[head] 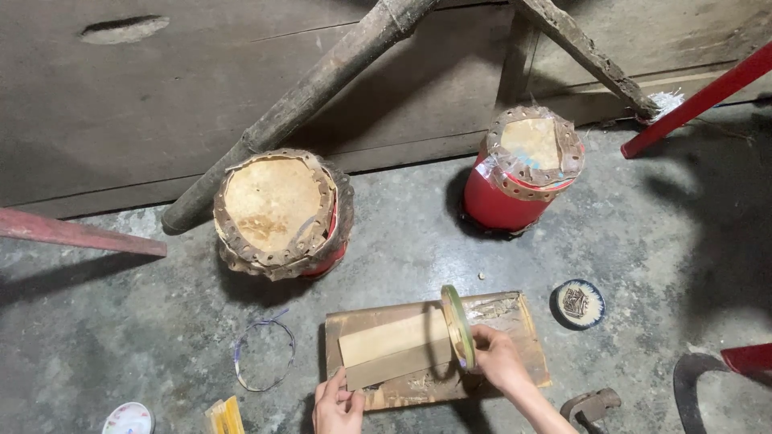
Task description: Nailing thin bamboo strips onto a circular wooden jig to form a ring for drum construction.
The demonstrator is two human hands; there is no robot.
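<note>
Low in the frame's centre, your right hand [500,358] has its grip clamped on the upright tape roll [457,326] while your left hand [338,404] pinches the tan strip [392,347] on the wooden board [515,321].

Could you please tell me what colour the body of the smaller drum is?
The smaller drum is red under its tan skin, seen in the head view.

One view only, head cam, looking steeply down from above at the concrete floor [515,241], approx standing or crouching height. Faces fwd toward a wooden wall [161,96] along the top edge. Hands enter from the bottom edge, close to the lens; the two drums sit farther out, mid-frame. No 2nd view, so nothing is shared.
</note>
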